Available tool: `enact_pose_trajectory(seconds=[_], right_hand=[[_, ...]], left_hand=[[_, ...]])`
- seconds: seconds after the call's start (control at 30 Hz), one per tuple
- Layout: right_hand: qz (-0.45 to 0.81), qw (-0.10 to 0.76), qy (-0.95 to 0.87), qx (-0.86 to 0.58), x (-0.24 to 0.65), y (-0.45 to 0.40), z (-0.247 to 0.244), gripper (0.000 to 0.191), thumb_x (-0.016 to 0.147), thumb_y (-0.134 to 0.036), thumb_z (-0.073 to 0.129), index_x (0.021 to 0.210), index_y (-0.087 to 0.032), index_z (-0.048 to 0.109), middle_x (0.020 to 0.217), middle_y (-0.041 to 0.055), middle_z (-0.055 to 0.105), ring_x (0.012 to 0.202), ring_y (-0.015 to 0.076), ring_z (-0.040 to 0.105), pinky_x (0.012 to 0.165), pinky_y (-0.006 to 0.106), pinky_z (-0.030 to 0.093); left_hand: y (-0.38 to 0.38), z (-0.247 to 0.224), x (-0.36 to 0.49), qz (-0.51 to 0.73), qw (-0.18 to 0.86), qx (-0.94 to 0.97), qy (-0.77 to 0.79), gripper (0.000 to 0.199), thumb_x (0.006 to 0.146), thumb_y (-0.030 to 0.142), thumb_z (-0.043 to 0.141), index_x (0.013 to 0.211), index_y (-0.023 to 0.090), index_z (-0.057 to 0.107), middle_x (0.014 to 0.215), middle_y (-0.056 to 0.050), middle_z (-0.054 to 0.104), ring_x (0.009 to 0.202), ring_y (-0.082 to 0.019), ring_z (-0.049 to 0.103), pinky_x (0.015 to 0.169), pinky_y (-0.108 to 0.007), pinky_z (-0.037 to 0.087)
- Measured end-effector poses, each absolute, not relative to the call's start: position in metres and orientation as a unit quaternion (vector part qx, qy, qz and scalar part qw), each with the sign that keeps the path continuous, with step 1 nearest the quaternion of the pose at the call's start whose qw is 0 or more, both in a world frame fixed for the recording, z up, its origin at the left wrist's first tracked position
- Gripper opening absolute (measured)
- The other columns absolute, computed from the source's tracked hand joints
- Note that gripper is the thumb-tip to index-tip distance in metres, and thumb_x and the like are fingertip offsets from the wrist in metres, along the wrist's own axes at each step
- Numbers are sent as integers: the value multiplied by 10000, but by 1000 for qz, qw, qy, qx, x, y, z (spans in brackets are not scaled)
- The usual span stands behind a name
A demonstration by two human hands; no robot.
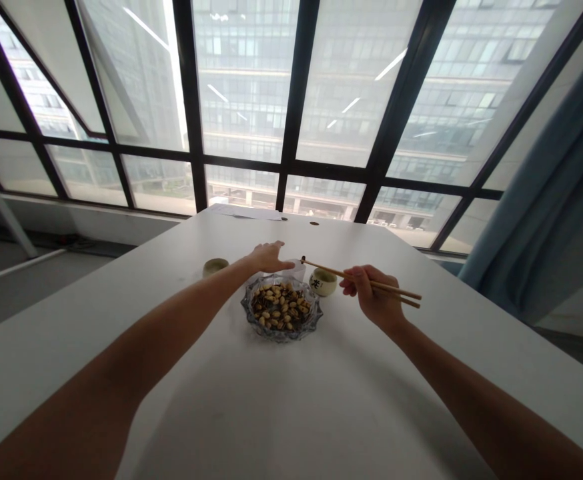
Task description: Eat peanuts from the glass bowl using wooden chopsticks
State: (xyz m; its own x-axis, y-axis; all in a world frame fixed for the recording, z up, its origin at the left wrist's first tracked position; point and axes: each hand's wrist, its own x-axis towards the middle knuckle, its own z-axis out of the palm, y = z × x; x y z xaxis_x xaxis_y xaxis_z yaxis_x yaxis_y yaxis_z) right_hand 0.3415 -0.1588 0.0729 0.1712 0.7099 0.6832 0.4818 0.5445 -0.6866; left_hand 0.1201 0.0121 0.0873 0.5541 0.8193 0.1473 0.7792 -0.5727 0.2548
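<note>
My right hand (374, 293) grips a pair of chopsticks (386, 288), their tips pointing left. A small dark piece (303, 259), too small to name, shows at the tips, above a whitish translucent container (293, 269). My left hand (269, 257) is stretched out with thumb and fingers apart, beside that container; whether it touches the rim I cannot tell. In front stands a scalloped glass bowl (282, 335) of pistachios (279, 303) mixed with darker pieces. A small pale cup (323, 284) with dark writing stands between the bowl and my right hand.
Another small greenish cup (215, 267) sits left of the bowl, partly behind my left forearm. White paper (251, 214) lies at the far edge of the white table (281, 413). Beyond are framed windows (244, 87), with a blue curtain (536, 207) on the right.
</note>
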Motion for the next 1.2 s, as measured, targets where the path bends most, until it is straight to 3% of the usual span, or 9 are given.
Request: enact_pose_trajectory(seconds=[0.23, 0.43, 0.6, 0.8, 0.87, 1.03, 1.2], right_hand=[[28, 569, -651, -501, 356, -152, 66, 424, 967, -527, 543, 781, -177, 692, 632, 54, 716, 510, 159, 658, 494, 275, 540], [6, 581, -653, -486, 357, -152, 65, 421, 976, -530, 521, 805, -183, 685, 657, 52, 728, 512, 156, 664, 496, 271, 544], [-11, 579, -659, -480, 353, -153, 63, 435, 982, -532, 501, 805, -183, 690, 641, 52, 725, 510, 157, 665, 503, 271, 543], [14, 504, -722, -475, 342, -150, 63, 412, 917, -575, 586, 832, -195, 719, 719, 62, 741, 621, 187, 683, 581, 297, 552], [27, 531, -698, -480, 339, -153, 67, 430, 937, -573, 558, 810, -190, 708, 711, 67, 731, 613, 183, 673, 573, 295, 547], [88, 612, -625, -477, 335, -165, 86, 545, 930, -644, 512, 707, -175, 675, 564, 49, 666, 457, 140, 589, 427, 240, 477], [160, 593, -601, -510, 329, -176, 104, 649, 834, -745, 555, 538, -171, 617, 370, 25, 539, 292, 98, 447, 284, 197, 328]], left_hand=[[13, 68, 159, 177, 96, 900, 386, 894, 704, 342, 778, 1464, 129, 356, 1260, -161, 660, 1192, -308, 609, 998, -393, 482], [18, 62, 144, 311, 21, 925, 219, 838, 689, 161, 739, 1449, 182, 387, 1372, -137, 574, 1264, -314, 519, 1084, -474, 428], [14, 62, 137, 323, 33, 924, 201, 833, 713, 184, 734, 1464, 187, 373, 1373, -139, 576, 1252, -312, 522, 1068, -485, 435], [8, 61, 137, 305, 36, 927, 216, 805, 755, 329, 750, 1456, 193, 380, 1326, -143, 621, 1222, -313, 574, 1051, -478, 425], [9, 60, 139, 283, 36, 927, 244, 803, 758, 353, 753, 1448, 182, 380, 1307, -151, 639, 1231, -317, 584, 1059, -480, 410], [16, 60, 145, 195, 71, 910, 359, 773, 786, 406, 734, 1434, 164, 389, 1308, -156, 658, 1263, -315, 585, 1083, -462, 383], [8, 67, 134, 181, 59, 911, 367, 655, 867, 521, 612, 1397, 162, 472, 1338, -157, 641, 1244, -314, 598, 1077, -454, 391]])
